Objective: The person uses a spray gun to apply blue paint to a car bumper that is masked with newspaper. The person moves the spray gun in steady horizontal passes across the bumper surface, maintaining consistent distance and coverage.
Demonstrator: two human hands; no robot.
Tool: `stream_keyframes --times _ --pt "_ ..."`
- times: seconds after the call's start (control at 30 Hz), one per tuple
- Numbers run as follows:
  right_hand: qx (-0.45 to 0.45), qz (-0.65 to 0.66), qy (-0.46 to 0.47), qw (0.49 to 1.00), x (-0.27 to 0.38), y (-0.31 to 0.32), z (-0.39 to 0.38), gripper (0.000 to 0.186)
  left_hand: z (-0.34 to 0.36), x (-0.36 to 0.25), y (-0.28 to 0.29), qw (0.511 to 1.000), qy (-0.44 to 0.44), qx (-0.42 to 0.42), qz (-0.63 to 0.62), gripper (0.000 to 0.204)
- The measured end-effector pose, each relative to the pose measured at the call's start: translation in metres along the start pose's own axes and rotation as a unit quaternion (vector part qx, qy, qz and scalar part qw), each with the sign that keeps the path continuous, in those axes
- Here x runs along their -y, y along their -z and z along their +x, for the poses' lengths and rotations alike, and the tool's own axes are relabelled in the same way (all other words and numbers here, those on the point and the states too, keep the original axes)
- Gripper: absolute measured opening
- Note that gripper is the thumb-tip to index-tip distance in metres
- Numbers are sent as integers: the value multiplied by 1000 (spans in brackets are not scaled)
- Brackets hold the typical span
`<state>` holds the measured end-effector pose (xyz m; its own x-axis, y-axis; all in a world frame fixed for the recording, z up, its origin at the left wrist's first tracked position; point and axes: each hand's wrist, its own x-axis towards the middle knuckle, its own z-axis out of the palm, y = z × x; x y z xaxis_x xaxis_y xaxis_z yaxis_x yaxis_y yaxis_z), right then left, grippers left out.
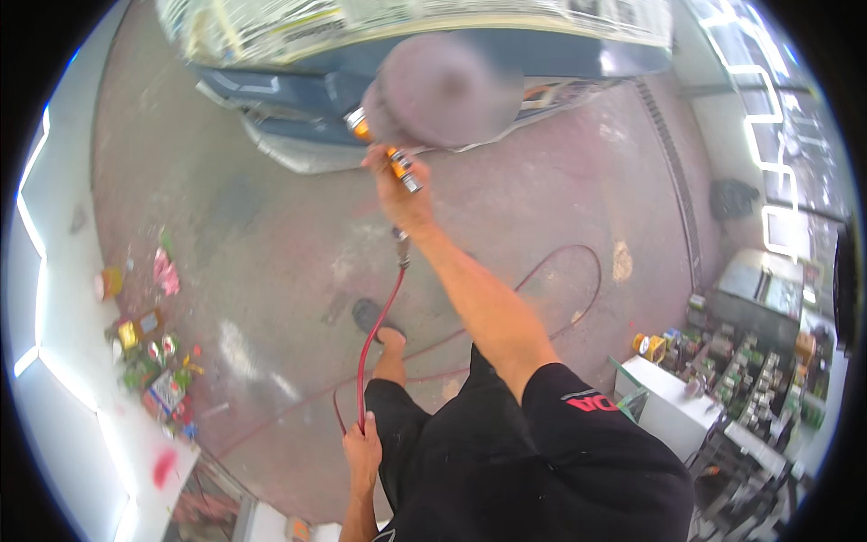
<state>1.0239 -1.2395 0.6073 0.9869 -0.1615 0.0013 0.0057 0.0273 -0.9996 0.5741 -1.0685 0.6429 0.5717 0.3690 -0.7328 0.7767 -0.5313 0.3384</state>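
Note:
My right hand [402, 194] grips a spray gun [400, 165] with orange and silver parts, held out in front of a blue car bumper [235, 81]. On the gun sits a large, round, greyish cup [442, 90], blurred, which hides part of the bumper behind it. A red air hose [386, 313] runs down from a metal fitting below the gun. Lower left, my left hand [363, 441] is closed on that hose, beside my leg. The car body above the bumper is masked with newspaper [271, 23] and tape.
The hose loops across the concrete floor [226, 271]. Paint cans and odd items [153, 357] lie along the left wall. A white bench [668, 397] and shelving crowded with cans [750, 361] stand at lower right. A black bag [731, 199] sits by the right wall, near a floor grate [677, 190].

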Motion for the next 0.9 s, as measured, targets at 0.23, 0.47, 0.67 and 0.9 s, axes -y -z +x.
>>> stream_keyframes --times 0.23,0.47,0.67,0.9 --pt "-77 -149 128 977 -92 65 2 35 47 -52 -34 992 -93 -15 79 63" --pt "-94 -203 130 966 -138 196 48 46 82 -163 -108 990 -132 11 51 61" --pt "-96 -118 38 988 -119 301 87 53 79 -229 -199 987 -120 40 103 57" --pt "-144 -84 118 979 -109 413 146 50 75 -294 -277 983 -138 43 110 57"
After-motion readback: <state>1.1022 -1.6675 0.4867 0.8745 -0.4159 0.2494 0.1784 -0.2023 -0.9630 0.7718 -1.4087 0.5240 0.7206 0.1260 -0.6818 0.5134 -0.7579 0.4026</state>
